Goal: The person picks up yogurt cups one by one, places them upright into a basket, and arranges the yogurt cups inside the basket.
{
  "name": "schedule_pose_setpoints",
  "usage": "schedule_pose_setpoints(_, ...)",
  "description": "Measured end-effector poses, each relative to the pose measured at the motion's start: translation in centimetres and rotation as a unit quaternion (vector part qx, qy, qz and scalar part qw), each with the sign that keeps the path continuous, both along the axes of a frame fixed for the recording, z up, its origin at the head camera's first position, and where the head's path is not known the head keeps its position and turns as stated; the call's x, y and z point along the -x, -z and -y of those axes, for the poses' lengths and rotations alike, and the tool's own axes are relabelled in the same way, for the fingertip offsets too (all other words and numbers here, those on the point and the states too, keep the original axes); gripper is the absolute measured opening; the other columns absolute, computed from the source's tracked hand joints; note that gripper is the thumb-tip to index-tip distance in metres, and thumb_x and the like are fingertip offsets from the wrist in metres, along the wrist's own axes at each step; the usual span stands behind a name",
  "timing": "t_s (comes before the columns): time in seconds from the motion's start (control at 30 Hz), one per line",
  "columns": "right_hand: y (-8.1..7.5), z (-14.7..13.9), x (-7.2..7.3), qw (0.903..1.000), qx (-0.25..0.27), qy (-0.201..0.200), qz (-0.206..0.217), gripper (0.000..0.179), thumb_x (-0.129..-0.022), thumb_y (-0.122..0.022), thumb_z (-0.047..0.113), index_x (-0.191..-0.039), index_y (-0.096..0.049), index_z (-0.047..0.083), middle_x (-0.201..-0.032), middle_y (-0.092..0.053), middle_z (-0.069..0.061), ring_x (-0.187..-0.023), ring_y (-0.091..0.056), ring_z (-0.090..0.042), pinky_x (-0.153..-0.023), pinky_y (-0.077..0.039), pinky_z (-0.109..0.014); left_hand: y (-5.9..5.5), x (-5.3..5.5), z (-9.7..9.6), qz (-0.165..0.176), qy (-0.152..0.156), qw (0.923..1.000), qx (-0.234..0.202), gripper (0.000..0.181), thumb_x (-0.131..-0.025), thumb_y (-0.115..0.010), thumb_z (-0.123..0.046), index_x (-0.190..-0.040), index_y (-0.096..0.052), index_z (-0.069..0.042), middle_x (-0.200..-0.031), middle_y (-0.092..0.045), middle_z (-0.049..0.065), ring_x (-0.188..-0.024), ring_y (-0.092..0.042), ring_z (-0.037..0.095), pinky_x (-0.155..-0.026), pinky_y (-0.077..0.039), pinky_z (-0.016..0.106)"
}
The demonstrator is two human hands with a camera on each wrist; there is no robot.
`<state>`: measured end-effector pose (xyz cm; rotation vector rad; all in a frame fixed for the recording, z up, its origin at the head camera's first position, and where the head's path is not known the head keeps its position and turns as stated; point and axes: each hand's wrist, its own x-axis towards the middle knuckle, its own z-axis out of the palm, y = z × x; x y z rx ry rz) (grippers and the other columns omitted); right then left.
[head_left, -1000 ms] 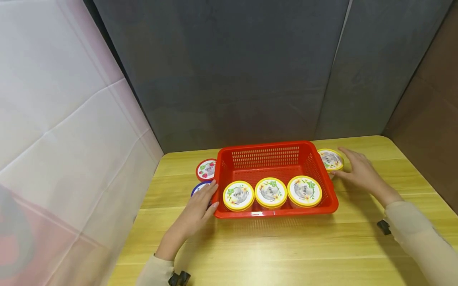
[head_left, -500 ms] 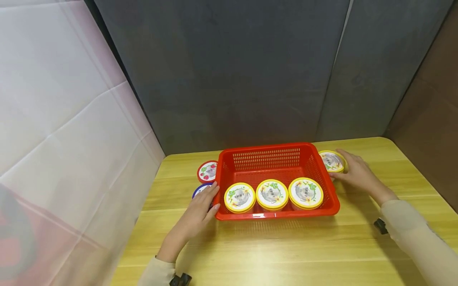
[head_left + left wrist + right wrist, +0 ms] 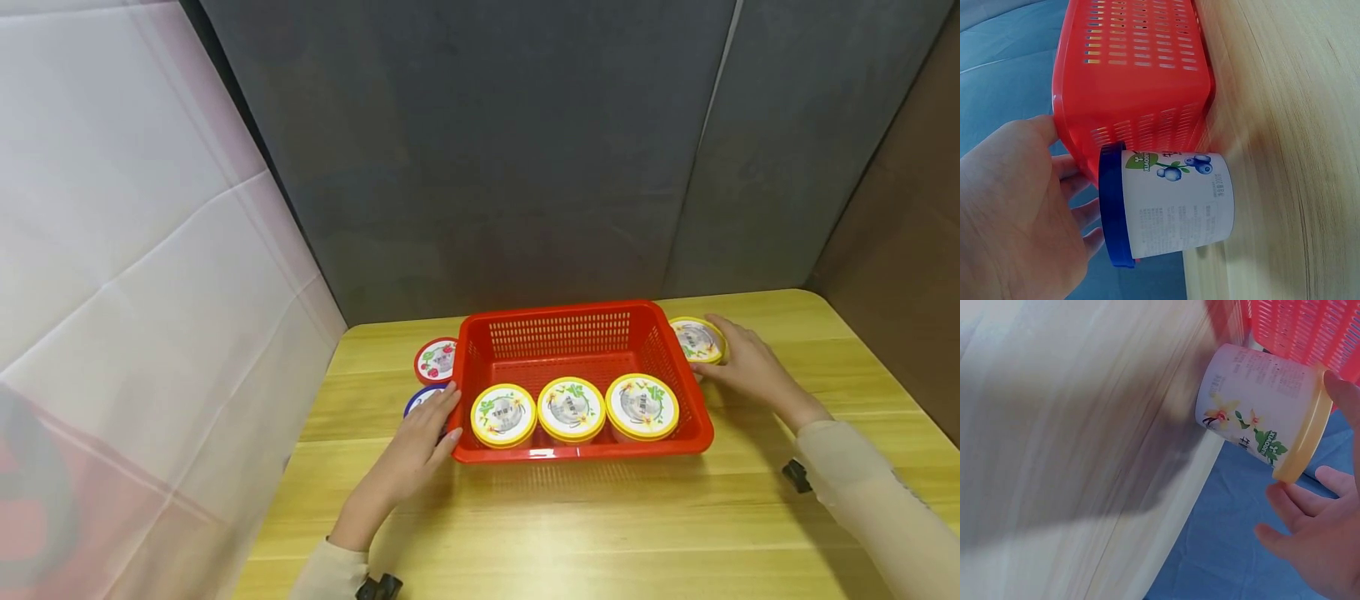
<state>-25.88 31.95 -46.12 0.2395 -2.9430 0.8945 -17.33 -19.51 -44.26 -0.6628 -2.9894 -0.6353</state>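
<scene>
A red plastic basket (image 3: 558, 450) holds several yogurt tubs in a row along its front side; the yellow-lidded tub (image 3: 572, 408) is in the middle. At the basket's left rim my left hand (image 3: 412, 442) rests with extended fingers, thumb by the front corner. Partly under that hand stands a blue-lidded tub (image 3: 1175, 200) with blueberries printed on its side. Beyond the basket's right wall, my right hand (image 3: 750, 362) holds another yellow-lidded tub (image 3: 1254, 400) at its lid, thumb on one side and fingers on the other. That tub leans close to the basket wall.
A red-lidded tub (image 3: 437, 360) stands left of the basket, behind the blue-lidded one. Everything sits on a light wooden table (image 3: 570, 533). A dark grey partition (image 3: 487, 167) rises behind it, with a white sheet (image 3: 135, 208) at the left and a brown panel (image 3: 892, 183) at the right.
The right thumb and fingers have closed in on the yellow-lidded tub outside the basket. My left hand stays at the basket's rim. The head view has shifted slightly.
</scene>
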Motion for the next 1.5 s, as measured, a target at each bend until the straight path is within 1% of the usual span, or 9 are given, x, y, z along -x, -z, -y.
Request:
schedule_pose_setpoints(0.23,-0.2,0.2,0.1,1.0000,0.000,0.001,-0.001,0.093,-0.084,-0.077,0.035,-0.153,-0.026,-0.001,-0.146,-0.040,-0.036,-0.129,-0.039,-0.054,-0.106,-0.031,-0.075,-0.2,0.0,-0.1,0.004,0.005,1.0000,0.006,0.060,-0.103,-0.048,-0.037,-0.156,-0.031,-0.015,-0.166,-0.024,-0.001,-0.154,-0.025,0.027,-0.124,-0.026,0.053)
schedule_pose_setpoints(0.37,-0.2,0.4,0.0,0.9999,0.001,0.012,-0.004,0.092,-0.084,-0.078,0.036,-0.152,-0.028,0.000,-0.146,-0.041,-0.036,-0.129,-0.039,-0.054,-0.105,-0.032,-0.075,-0.2,0.0,-0.1,0.004,0.003,1.0000,0.007,0.060,-0.103,-0.049,-0.037,-0.156,-0.031,-0.015,-0.166,-0.024,-0.001,-0.154,-0.025,0.027,-0.124,-0.026,0.052)
schedule_pose_setpoints(0.57,0.0,0.2,-0.2,0.9987,0.011,0.041,-0.028,0.091,-0.081,-0.079,0.043,-0.148,-0.036,0.000,-0.144,-0.044,-0.034,-0.127,-0.042,-0.052,-0.104,-0.034,-0.072,-0.2,0.1,-0.1,0.001,-0.002,1.0000,0.006,0.060,-0.103,-0.050,-0.037,-0.156,-0.031,-0.017,-0.166,-0.024,-0.002,-0.154,-0.026,0.027,-0.123,-0.027,0.053)
schedule_pose_setpoints(0.77,-0.2,-0.4,-0.7,0.9970,0.022,0.056,-0.048,0.086,-0.082,-0.078,0.043,-0.144,-0.040,-0.003,-0.141,-0.046,-0.035,-0.124,-0.043,-0.052,-0.102,-0.035,-0.071,-0.2,0.0,-0.1,0.003,-0.007,1.0000,0.005,0.061,-0.103,-0.050,-0.038,-0.157,-0.029,-0.019,-0.166,-0.024,-0.003,-0.153,-0.026,0.026,-0.123,-0.028,0.054)
schedule_pose_setpoints(1.03,-1.5,-1.1,-1.0,0.9944,0.030,0.077,-0.067,0.084,-0.083,-0.077,0.042,-0.142,-0.042,-0.006,-0.140,-0.047,-0.035,-0.122,-0.044,-0.053,-0.099,-0.035,-0.069,-0.2,-0.1,0.0,0.009,-0.007,0.9999,0.003,0.061,-0.103,-0.050,-0.038,-0.157,-0.029,-0.019,-0.166,-0.023,-0.004,-0.154,-0.025,0.026,-0.123,-0.027,0.054)
schedule_pose_setpoints(1.17,-2.3,-1.4,-1.1,0.9924,0.034,0.086,-0.082,0.082,-0.081,-0.078,0.043,-0.140,-0.044,-0.004,-0.135,-0.052,-0.031,-0.116,-0.048,-0.050,-0.093,-0.038,-0.066,-0.2,-0.1,0.0,0.008,-0.008,0.9999,0.002,0.061,-0.103,-0.050,-0.038,-0.157,-0.029,-0.019,-0.166,-0.023,-0.004,-0.154,-0.025,0.026,-0.123,-0.027,0.054)
schedule_pose_setpoints(1.27,-3.1,-1.6,-1.1,0.9913,0.037,0.089,-0.090,0.082,-0.081,-0.079,0.044,-0.140,-0.045,-0.002,-0.133,-0.053,-0.030,-0.114,-0.049,-0.048,-0.090,-0.039,-0.063,-0.1,-0.1,-0.1,0.005,-0.008,1.0000,0.000,0.061,-0.102,-0.051,-0.037,-0.157,-0.029,-0.018,-0.166,-0.024,-0.003,-0.154,-0.025,0.026,-0.123,-0.027,0.054)
schedule_pose_setpoints(1.5,-5.4,-1.3,-1.5,0.9898,0.040,0.095,-0.098,0.084,-0.081,-0.079,0.043,-0.141,-0.042,-0.003,-0.136,-0.051,-0.032,-0.114,-0.049,-0.048,-0.090,-0.039,-0.063,0.0,0.0,0.0,0.003,-0.007,1.0000,0.001,0.061,-0.103,-0.051,-0.035,-0.157,-0.029,-0.018,-0.166,-0.024,-0.002,-0.153,-0.026,0.027,-0.123,-0.027,0.054)
